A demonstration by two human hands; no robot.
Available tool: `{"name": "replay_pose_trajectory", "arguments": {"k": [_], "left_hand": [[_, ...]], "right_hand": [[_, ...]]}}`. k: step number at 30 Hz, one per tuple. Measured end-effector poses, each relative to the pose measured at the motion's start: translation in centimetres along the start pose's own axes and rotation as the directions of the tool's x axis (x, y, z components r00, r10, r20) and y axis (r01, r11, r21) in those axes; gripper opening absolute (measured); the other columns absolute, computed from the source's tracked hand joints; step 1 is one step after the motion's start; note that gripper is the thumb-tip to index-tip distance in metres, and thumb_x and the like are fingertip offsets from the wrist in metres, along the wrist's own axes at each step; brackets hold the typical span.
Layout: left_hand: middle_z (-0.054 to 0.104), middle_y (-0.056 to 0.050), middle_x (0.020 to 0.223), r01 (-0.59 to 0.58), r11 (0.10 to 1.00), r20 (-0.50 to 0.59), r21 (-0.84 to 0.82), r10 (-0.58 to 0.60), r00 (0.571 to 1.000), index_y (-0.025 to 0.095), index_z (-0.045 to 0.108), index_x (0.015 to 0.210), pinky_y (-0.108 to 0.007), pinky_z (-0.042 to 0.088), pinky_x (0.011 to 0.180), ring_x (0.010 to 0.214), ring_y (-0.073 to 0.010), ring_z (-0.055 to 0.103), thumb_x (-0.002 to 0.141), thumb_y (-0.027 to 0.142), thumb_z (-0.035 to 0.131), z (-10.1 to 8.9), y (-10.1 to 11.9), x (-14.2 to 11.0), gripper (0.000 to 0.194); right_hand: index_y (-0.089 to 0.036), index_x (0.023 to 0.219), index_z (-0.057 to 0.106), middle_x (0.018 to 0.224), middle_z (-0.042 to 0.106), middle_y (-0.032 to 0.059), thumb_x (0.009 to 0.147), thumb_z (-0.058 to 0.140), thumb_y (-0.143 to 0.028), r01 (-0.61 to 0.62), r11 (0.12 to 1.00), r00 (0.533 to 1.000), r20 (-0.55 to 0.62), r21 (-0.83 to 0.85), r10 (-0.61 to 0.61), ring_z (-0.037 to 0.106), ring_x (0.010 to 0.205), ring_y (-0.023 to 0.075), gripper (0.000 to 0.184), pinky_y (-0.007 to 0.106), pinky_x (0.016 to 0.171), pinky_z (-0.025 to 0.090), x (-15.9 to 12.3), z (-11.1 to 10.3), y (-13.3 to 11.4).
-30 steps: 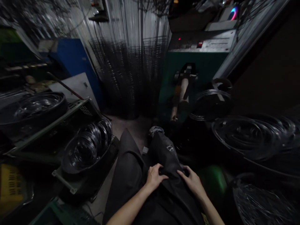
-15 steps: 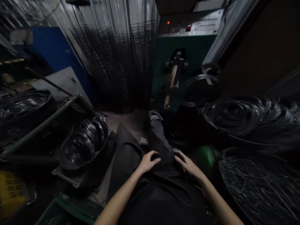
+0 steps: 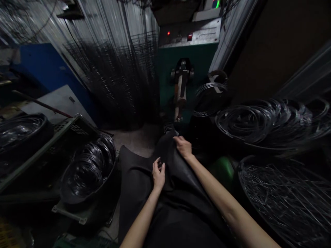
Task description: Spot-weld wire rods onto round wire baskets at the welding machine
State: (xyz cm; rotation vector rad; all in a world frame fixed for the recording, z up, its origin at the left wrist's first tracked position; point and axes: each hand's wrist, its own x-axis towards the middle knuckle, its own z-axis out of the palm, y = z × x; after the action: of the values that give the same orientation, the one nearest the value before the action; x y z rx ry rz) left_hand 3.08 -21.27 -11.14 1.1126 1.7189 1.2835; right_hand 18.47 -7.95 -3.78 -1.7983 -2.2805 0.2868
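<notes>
A dark apron [image 3: 139, 179] lies over my lap and knees. My right hand [image 3: 184, 147] is closed on the apron's upper right edge, near the right knee, with the arm stretched forward. My left hand [image 3: 158, 174] rests over the middle of the apron, palm turned inward, its fingers loosely curled and apart with nothing in them. Just ahead of the knees stands a green machine [image 3: 199, 55] with a metal panel, a red light and a projecting arm [image 3: 182, 86].
On the left, wire coils [image 3: 88, 172] fill a dark tub beside a green crate [image 3: 77, 120]. More wire coils [image 3: 240, 120] lie to the right, above a round tub of loose wire pieces [image 3: 281, 193]. Wire racks [image 3: 103, 69] hang at the back. A green rounded object [image 3: 222, 168] sits by my right arm.
My right hand has reached forward and closed on the apron's edge, pulling the cloth over the right leg. My left hand has shifted slightly and turned upward. The view has swung slightly right.
</notes>
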Motion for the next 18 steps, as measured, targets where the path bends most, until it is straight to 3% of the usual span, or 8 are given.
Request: {"name": "replay_pose_trajectory", "arguments": {"k": [3, 4, 6, 8, 12, 14, 18], "left_hand": [[0.048, -0.012, 0.133, -0.227, 0.960, 0.026, 0.163, 0.226, 0.974, 0.021, 0.044, 0.133, -0.038, 0.039, 0.106, 0.125, -0.0209, 0.047, 0.094, 0.036, 0.045, 0.1, 0.8, -0.6, 0.042], [0.048, -0.012, 0.133, -0.271, 0.923, 0.084, 0.271, 0.258, 0.962, 0.021, 0.046, 0.133, -0.040, 0.038, 0.108, 0.126, -0.0219, 0.046, 0.093, 0.034, 0.045, 0.2, 0.7, -1.0, 0.042], [0.051, -0.011, 0.132, -0.290, 0.841, 0.218, 0.457, 0.210, 0.953, 0.022, 0.051, 0.130, -0.046, 0.035, 0.109, 0.127, -0.0249, 0.045, 0.090, 0.032, 0.052, 0.6, -0.1, -1.7, 0.041], [0.051, -0.010, 0.134, -0.282, 0.787, 0.293, 0.550, 0.134, 0.947, 0.026, 0.056, 0.127, -0.053, 0.029, 0.111, 0.130, -0.0290, 0.042, 0.086, 0.033, 0.058, 0.7, -0.8, -2.1, 0.041], [0.046, -0.011, 0.140, -0.226, 0.715, 0.142, 0.662, 0.177, 0.974, 0.027, 0.052, 0.131, -0.060, 0.018, 0.112, 0.134, -0.0289, 0.036, 0.091, 0.037, 0.051, -0.8, -0.5, -1.0, 0.041], [0.045, -0.011, 0.142, -0.214, 0.657, 0.064, 0.723, 0.244, 0.968, 0.026, 0.051, 0.132, -0.063, 0.015, 0.112, 0.134, -0.0298, 0.035, 0.091, 0.039, 0.050, -2.0, 0.3, 0.0, 0.043], [0.042, -0.011, 0.144, -0.194, 0.587, -0.016, 0.786, 0.334, 0.943, 0.026, 0.051, 0.133, -0.068, 0.011, 0.109, 0.136, -0.0350, 0.028, 0.086, 0.046, 0.058, -3.8, 1.6, 1.8, 0.051]], "right_hand": [[-0.018, 0.136, 0.048, 0.128, 0.049, 0.0189, 0.099, 0.022, -0.027, -0.217, 0.975, 0.966, -0.153, -0.042, 0.208, 0.054, 0.106, 0.0291, 0.047, 0.037, 0.083, 0.043, -0.7, -2.8, 5.7], [-0.015, 0.135, 0.050, 0.131, 0.046, 0.0225, 0.098, 0.025, -0.030, -0.273, 0.960, 0.949, -0.181, -0.058, 0.259, 0.052, 0.110, 0.0340, 0.047, 0.042, 0.084, 0.044, -1.5, -3.0, 7.0], [-0.014, 0.132, 0.053, 0.138, 0.038, 0.0253, 0.095, 0.038, -0.037, -0.310, 0.947, 0.932, -0.222, -0.082, 0.285, 0.043, 0.120, 0.0419, 0.046, 0.052, 0.087, 0.041, -3.6, -2.2, 7.8], [-0.017, 0.132, 0.054, 0.143, 0.036, 0.0222, 0.092, 0.045, -0.040, -0.216, 0.974, 0.956, -0.216, -0.065, 0.198, 0.036, 0.127, 0.0419, 0.046, 0.057, 0.094, 0.037, -6.4, 0.0, 6.7], [-0.018, 0.141, 0.042, 0.143, 0.039, 0.0169, 0.095, 0.040, -0.039, -0.006, 0.993, 0.981, -0.193, 0.117, 0.029, 0.043, 0.127, 0.0298, 0.051, 0.046, 0.097, 0.043, -13.1, 3.1, 2.1], [-0.019, 0.144, 0.038, 0.150, 0.029, 0.0164, 0.095, 0.041, -0.037, 0.048, 0.991, 0.968, -0.249, 0.124, -0.016, 0.036, 0.134, 0.0294, 0.052, 0.045, 0.101, 0.041, -16.3, 2.6, 0.7], [-0.025, 0.137, 0.048, 0.158, 0.004, 0.0103, 0.094, 0.048, -0.029, 0.131, 0.991, 0.936, -0.328, -0.013, -0.128, 0.017, 0.141, 0.0340, 0.044, 0.050, 0.106, 0.033, -20.7, -0.1, -0.1]]}}
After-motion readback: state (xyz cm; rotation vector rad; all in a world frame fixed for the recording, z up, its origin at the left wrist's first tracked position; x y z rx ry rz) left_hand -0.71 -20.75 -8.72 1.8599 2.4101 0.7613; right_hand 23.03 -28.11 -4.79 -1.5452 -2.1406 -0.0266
